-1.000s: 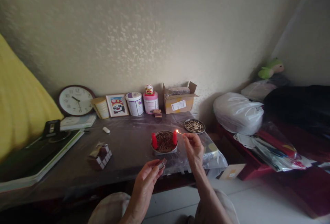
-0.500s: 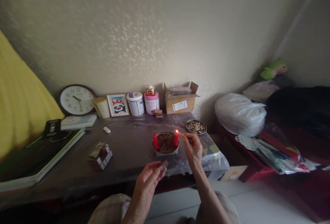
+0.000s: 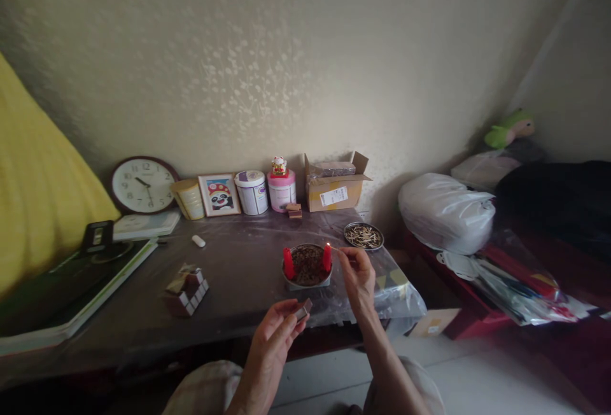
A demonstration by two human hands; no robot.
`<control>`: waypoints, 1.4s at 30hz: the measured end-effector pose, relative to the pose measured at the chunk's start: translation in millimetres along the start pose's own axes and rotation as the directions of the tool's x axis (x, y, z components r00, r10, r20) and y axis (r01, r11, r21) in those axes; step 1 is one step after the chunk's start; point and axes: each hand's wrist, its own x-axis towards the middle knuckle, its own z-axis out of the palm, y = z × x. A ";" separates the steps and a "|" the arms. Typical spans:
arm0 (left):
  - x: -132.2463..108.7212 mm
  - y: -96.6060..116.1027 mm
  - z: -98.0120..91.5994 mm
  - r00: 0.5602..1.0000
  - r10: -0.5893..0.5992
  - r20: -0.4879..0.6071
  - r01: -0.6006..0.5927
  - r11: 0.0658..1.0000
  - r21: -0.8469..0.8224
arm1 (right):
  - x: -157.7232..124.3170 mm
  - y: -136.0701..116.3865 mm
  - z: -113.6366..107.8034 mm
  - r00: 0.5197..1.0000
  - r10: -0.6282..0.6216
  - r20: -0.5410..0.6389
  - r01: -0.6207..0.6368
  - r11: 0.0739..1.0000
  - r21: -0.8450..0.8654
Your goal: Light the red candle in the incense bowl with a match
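Pinched in my right hand (image 3: 357,273) is a burning match (image 3: 333,247). Its small flame is at the top of the right red candle (image 3: 327,258). A second red candle (image 3: 289,263), with no flame showing, stands at the left side of a round bowl (image 3: 308,286) filled with dark grains. My left hand (image 3: 274,333) holds a small matchbox (image 3: 303,310) between thumb and fingers, in front of the bowl and just off the table's front edge. Behind my right hand lies a round dish (image 3: 382,244) heaped with matchsticks (image 3: 363,235).
A stack of matchboxes (image 3: 187,293) stands on the left of the table (image 3: 233,275), near a white oval object (image 3: 198,241). Along the wall are a clock (image 3: 144,186), a picture frame (image 3: 219,196), tubs (image 3: 251,193) and an open cardboard box (image 3: 334,193). White bags (image 3: 446,211) lie at right.
The flame at the right candle's top looks smaller than before. Both hands stay almost in place, the right still holding the match at the candle.
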 end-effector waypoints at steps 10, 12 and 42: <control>0.3 0.3 -0.4 1.000 0.001 0.019 -0.001 1.000 0.004 | -0.1 0.4 -0.4 1.000 -0.014 0.011 0.014 1.000 -0.003; 0.8 -1.5 -2.3 1.000 -0.001 0.025 0.001 1.000 0.003 | -0.1 -0.2 -0.6 1.000 -0.014 0.011 0.014 1.000 -0.005; -1.6 0.1 -2.2 1.000 -0.019 0.010 0.019 1.000 0.016 | 26.6 -51.6 -61.2 0.966 0.155 0.207 -0.252 0.745 0.617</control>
